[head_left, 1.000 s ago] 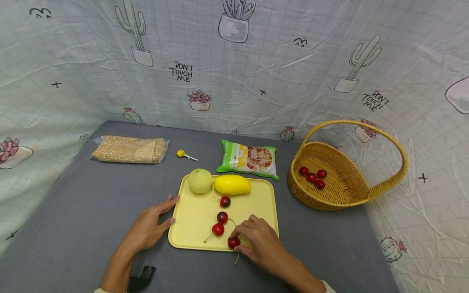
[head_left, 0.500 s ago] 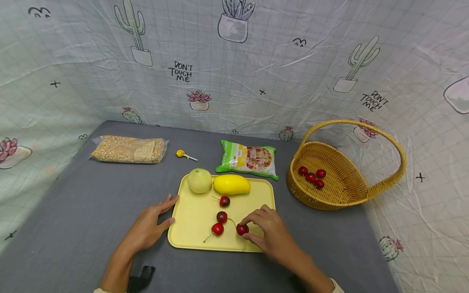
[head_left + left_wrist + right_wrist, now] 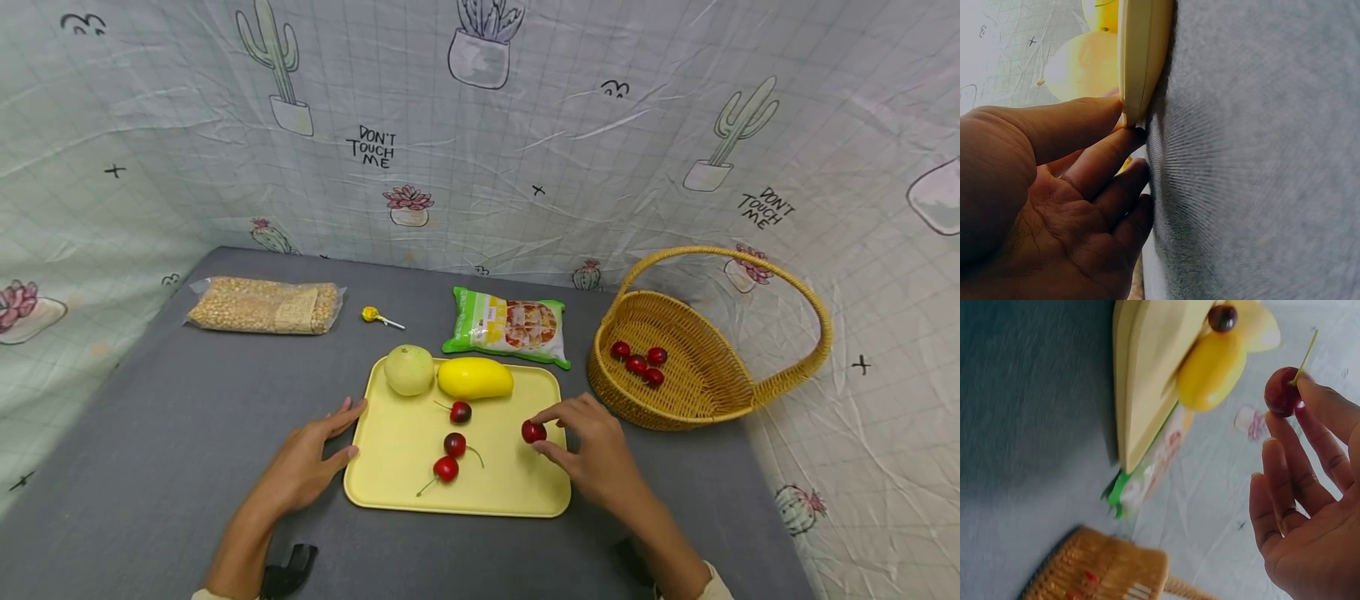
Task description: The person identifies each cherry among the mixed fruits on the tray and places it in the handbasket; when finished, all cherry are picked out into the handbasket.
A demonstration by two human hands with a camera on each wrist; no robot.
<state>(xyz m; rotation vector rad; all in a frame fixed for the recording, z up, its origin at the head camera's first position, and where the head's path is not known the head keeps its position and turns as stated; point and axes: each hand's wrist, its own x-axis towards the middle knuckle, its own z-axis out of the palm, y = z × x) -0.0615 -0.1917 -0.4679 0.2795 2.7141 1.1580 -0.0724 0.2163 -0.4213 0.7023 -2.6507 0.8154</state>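
Tray (image 3: pixel 405 483), yellow, rectangular, lying on a grey table (image 3: pixel 187 400); head view. On its far left part: one pale green round fruit (image 3: pixel 409 371), with one yellow mango (image 3: pixel 476 379) just beside it. Nearer the tray's middle: three stemmed cherries (image 3: pixel 446 469), two close together, one just in front of the mango. Over the tray's right part: one dark red cherry (image 3: pixel 533 432), pinched between thumb and fingertips of the right hand (image 3: pixel 592 446). At the tray's left edge: left hand (image 3: pixel 311 458), thumb and forefinger apart, both touching the rim. Right of the tray: one handled wicker basket (image 3: pixel 633 408), four red cherries (image 3: pixel 636 364) inside. Just beyond the tray's far edge: one green-and-white packet (image 3: pixel 517 325). Beyond its far left corner: one yellow lollipop (image 3: pixel 370 314); farther left, one clear bag of kernels (image 3: pixel 255 306). Left wrist view: thumb and forefinger against the tray's edge, remaining fingers extended beside it. Right wrist view: held cherry clear of the tray, thin green stem attached, lower fingers spread; tray's side and basket blurred.
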